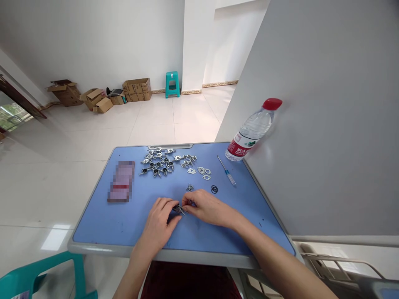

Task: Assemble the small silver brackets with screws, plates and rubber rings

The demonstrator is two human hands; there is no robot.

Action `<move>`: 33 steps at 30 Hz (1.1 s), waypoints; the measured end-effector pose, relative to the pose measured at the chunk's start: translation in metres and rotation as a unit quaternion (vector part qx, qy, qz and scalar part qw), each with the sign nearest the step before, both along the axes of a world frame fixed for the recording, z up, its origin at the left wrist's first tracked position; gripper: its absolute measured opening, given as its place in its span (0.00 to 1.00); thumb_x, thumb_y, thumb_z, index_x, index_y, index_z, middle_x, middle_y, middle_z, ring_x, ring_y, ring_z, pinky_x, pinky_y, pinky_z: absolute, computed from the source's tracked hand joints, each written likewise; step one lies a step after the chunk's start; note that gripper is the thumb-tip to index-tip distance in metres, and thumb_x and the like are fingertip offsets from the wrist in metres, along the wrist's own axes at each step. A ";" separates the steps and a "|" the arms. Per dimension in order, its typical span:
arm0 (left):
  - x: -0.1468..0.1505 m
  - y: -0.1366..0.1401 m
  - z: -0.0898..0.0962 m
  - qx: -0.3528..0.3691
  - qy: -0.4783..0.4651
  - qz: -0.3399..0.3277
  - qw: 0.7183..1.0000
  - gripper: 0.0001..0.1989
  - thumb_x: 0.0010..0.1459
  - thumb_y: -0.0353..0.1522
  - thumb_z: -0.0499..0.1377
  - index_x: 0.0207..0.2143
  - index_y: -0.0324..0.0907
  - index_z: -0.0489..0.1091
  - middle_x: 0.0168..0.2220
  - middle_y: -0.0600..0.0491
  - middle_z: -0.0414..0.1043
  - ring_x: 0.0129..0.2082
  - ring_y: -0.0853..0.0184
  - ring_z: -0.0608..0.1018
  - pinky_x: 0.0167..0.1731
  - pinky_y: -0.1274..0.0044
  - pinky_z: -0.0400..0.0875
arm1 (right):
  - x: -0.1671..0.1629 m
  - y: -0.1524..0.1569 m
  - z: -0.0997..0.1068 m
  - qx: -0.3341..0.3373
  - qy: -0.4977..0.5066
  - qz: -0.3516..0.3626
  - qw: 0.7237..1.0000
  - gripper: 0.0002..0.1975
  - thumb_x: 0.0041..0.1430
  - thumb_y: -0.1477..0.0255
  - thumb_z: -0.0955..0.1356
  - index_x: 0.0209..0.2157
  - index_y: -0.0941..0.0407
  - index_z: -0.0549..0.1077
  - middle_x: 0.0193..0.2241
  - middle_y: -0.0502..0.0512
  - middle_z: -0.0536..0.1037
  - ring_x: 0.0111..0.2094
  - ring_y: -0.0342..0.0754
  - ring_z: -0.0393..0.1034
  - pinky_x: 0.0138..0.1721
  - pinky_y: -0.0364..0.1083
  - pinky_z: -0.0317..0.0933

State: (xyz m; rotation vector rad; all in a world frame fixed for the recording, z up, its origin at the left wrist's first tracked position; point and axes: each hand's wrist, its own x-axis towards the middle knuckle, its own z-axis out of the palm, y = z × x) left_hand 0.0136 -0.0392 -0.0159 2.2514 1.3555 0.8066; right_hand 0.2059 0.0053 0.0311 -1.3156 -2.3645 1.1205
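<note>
Near the front of the blue table, my left hand (160, 220) grips a small metal fitting (178, 209) with a thin stem pointing toward the lower right. Pinched together at the right side of that fitting are the fingertips of my right hand (202, 206); whatever they hold is too small to make out. Just beyond my hands lies a little heap of screws (190, 187). Black rubber rings (214, 189) rest to the right of it. Flat oval metal gaskets (204, 171) are scattered farther back, and several similar metal fittings (157, 166) form a cluster at the back left.
A screwdriver (227, 170) lies on the right of the table (102, 224). Behind it a water bottle (249, 135) with a red cap stands by the grey partition (336, 124). A blurred-out rectangular item (122, 180) lies at left. Cardboard boxes (136, 90) and a teal stool (172, 84) stand along the wall.
</note>
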 end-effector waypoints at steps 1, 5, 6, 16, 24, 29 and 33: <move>0.000 0.000 0.000 0.005 0.001 0.000 1.000 0.12 0.60 0.27 0.58 0.47 0.44 0.69 0.43 0.50 0.73 0.43 0.61 0.74 0.43 0.67 0.74 | -0.001 0.000 0.000 -0.006 0.002 -0.009 1.000 0.07 0.59 0.78 0.65 0.30 0.57 0.74 0.25 0.48 0.73 0.26 0.42 0.62 0.29 0.41 0.52; 0.001 0.000 -0.001 0.020 0.009 -0.005 1.000 0.12 0.61 0.28 0.58 0.48 0.43 0.69 0.43 0.49 0.73 0.42 0.61 0.73 0.42 0.68 0.73 | -0.004 0.000 -0.001 -0.018 0.014 -0.030 0.999 0.07 0.59 0.78 0.65 0.29 0.58 0.74 0.23 0.48 0.72 0.25 0.41 0.61 0.28 0.41 0.52; 0.001 0.000 -0.002 0.023 0.011 -0.007 1.000 0.12 0.61 0.28 0.58 0.48 0.43 0.68 0.43 0.49 0.72 0.42 0.61 0.73 0.42 0.68 0.73 | -0.005 0.000 -0.001 -0.020 0.018 -0.032 0.999 0.07 0.59 0.78 0.65 0.29 0.58 0.74 0.24 0.48 0.72 0.26 0.41 0.61 0.28 0.41 0.52; 0.003 0.001 -0.002 0.058 0.036 -0.008 0.998 0.08 0.63 0.29 0.57 0.46 0.43 0.68 0.41 0.49 0.72 0.40 0.60 0.73 0.39 0.68 0.72 | 0.006 0.003 0.005 0.001 -0.040 -0.037 0.998 0.06 0.59 0.77 0.65 0.29 0.57 0.74 0.28 0.52 0.77 0.29 0.44 0.67 0.30 0.42 0.54; 0.004 0.002 -0.001 0.069 0.054 -0.009 0.996 0.06 0.65 0.31 0.55 0.43 0.43 0.69 0.40 0.49 0.73 0.39 0.61 0.73 0.38 0.68 0.72 | 0.006 -0.002 0.007 -0.008 -0.130 0.009 0.991 0.04 0.56 0.76 0.67 0.31 0.56 0.75 0.28 0.51 0.78 0.31 0.46 0.69 0.28 0.42 0.50; 0.005 0.002 0.001 0.060 0.055 -0.010 0.997 0.07 0.67 0.32 0.53 0.43 0.44 0.70 0.39 0.49 0.73 0.38 0.62 0.74 0.37 0.69 0.72 | 0.005 -0.004 0.003 0.012 -0.134 0.016 0.991 0.05 0.57 0.78 0.67 0.31 0.56 0.75 0.29 0.52 0.78 0.31 0.47 0.70 0.28 0.44 0.47; 0.005 0.003 0.002 0.042 0.043 -0.013 0.998 0.07 0.66 0.31 0.54 0.43 0.44 0.70 0.40 0.49 0.73 0.39 0.62 0.73 0.38 0.69 0.72 | 0.004 -0.006 0.003 0.007 -0.136 0.014 0.991 0.06 0.56 0.80 0.66 0.30 0.57 0.74 0.28 0.53 0.78 0.31 0.48 0.70 0.28 0.45 0.46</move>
